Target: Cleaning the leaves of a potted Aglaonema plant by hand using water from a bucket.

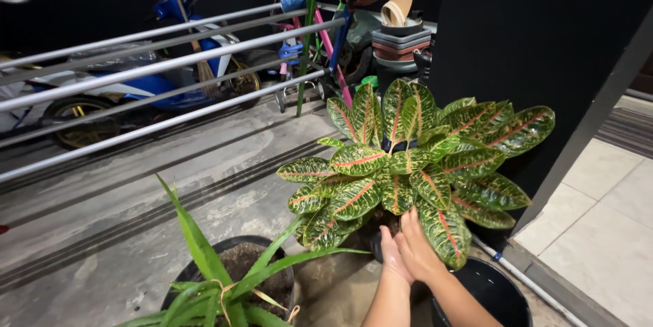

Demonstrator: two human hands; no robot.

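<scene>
A: Reaching up from the bottom edge of the view, both forearms rose side by side toward the plant (408,157), didn't they?

B: Yes. The left hand (393,255) and the right hand (418,245) were pressed close together, palms facing away from the camera, pushed in under the low leaves.

A: What sort of plant was it?

B: A bushy one with broad green leaves, speckled yellow and veined in red. It stood over the concrete floor (136,218), near the floor's right edge where a grey door frame (598,116) and pale tiles (598,225) began.

A: Could you see how the fingers sat?

B: Only partly. The right hand's fingers (411,221) lay together and pointed upward, their tips lost among the leaves. The left hand's fingers were hidden behind the foliage and the other hand, so I could not tell whether they gripped anything.

A: What lay around the hands?

B: Just right of the forearms stood a black bucket (493,293). To the left, a black pot (235,259) of soil held a plant with long narrow green leaves. Farther back, metal rails (163,69) crossed the view, with a blue motorbike (149,75) behind them and stacked pots (401,45) beyond the leafy plant.
</scene>
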